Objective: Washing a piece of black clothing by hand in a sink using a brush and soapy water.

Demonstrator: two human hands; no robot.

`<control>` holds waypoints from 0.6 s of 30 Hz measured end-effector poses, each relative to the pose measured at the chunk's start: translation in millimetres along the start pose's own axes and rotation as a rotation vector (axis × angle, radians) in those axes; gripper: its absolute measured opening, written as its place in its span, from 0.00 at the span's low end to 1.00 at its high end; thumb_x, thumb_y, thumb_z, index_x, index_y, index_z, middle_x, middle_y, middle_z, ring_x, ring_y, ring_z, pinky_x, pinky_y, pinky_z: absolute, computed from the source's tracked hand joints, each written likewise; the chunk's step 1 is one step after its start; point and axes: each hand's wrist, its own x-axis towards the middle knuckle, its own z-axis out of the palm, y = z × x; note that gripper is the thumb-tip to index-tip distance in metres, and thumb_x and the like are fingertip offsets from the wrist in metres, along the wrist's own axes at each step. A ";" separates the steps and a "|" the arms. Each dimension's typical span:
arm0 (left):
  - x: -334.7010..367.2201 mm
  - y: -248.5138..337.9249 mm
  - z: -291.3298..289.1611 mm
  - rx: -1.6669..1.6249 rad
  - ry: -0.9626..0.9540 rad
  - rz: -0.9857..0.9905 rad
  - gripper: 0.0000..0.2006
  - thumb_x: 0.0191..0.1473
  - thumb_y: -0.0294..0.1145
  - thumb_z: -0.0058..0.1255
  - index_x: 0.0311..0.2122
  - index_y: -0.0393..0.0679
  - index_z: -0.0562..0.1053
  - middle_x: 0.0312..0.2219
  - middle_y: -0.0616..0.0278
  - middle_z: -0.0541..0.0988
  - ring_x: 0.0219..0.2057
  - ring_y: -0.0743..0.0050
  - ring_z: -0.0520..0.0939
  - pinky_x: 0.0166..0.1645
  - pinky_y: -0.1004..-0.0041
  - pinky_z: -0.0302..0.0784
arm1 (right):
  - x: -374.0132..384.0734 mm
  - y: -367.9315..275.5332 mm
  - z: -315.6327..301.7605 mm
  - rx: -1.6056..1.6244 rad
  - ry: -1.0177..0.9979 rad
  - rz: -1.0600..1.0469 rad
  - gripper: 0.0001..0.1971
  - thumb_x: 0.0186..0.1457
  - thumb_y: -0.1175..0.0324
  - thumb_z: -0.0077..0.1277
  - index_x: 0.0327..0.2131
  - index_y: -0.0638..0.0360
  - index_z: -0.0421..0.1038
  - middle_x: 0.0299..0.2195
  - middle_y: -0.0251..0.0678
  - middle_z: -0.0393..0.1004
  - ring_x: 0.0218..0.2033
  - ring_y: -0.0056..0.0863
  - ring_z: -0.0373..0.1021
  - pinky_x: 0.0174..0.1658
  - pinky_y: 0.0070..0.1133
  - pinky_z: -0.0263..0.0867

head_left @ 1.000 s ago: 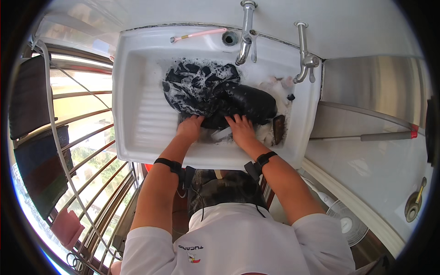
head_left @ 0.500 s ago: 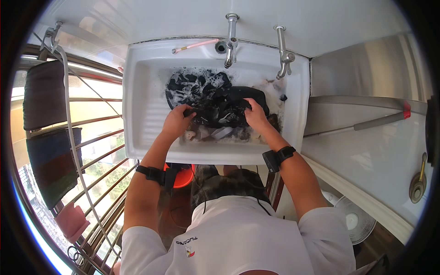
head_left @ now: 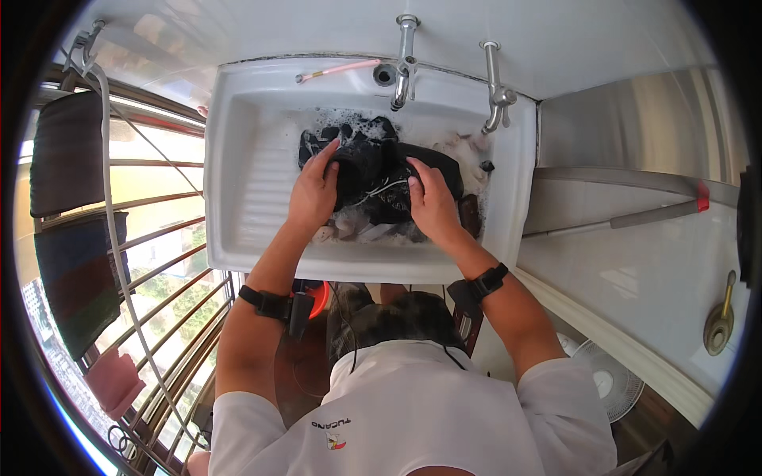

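A wet black garment (head_left: 367,165) with a white drawstring lies bunched in the white sink (head_left: 225,198), among suds and soapy water. My left hand (head_left: 316,189) grips a rolled fold at its left side, thumb inward and fingers stretched along the cloth. On the other side, my right hand (head_left: 430,198) pinches the fabric near the drawstring. Part of the garment spreads beyond the right fingers, and its shape is hard to make out. Paler wet cloth (head_left: 373,232) sits under and in front of it, partly covered by water.
Two metal taps (head_left: 403,75) (head_left: 498,95) reach over the sink's back edge. A pink-handled brush (head_left: 340,70) rests on the back rim beside the drain hole (head_left: 384,75). Cloths (head_left: 75,282) hang by the barred window at left. A long grey handle (head_left: 651,214) leans at right.
My left hand has moved up and away from me, raising and folding the black cloth. The white drawstring now shows between the hands. The right hand has shifted slightly left.
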 end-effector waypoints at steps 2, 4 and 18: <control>-0.9 -37.8 49.9 0.243 -0.211 -0.116 0.29 0.68 0.40 0.45 0.71 0.61 0.57 0.50 0.45 0.76 0.49 0.37 0.80 0.53 0.50 0.77 | -6.5 38.0 42.8 -0.068 -0.141 0.094 0.19 0.68 0.68 0.47 0.61 0.51 0.66 0.43 0.45 0.72 0.40 0.51 0.72 0.47 0.40 0.71; -2.8 -51.4 91.0 0.312 -0.314 -0.208 0.29 0.68 0.40 0.45 0.72 0.62 0.56 0.50 0.43 0.76 0.49 0.36 0.81 0.52 0.49 0.77 | -11.0 74.0 74.9 -0.329 -0.236 0.062 0.21 0.68 0.66 0.46 0.63 0.48 0.64 0.45 0.49 0.71 0.44 0.54 0.73 0.49 0.44 0.71; 16.9 -117.6 200.1 0.577 -0.657 -0.183 0.17 0.63 0.36 0.45 0.55 0.49 0.75 0.44 0.41 0.82 0.44 0.41 0.85 0.48 0.52 0.82 | -27.8 226.1 170.3 -0.281 -0.318 0.160 0.20 0.61 0.76 0.43 0.56 0.71 0.66 0.49 0.67 0.72 0.51 0.66 0.70 0.58 0.44 0.66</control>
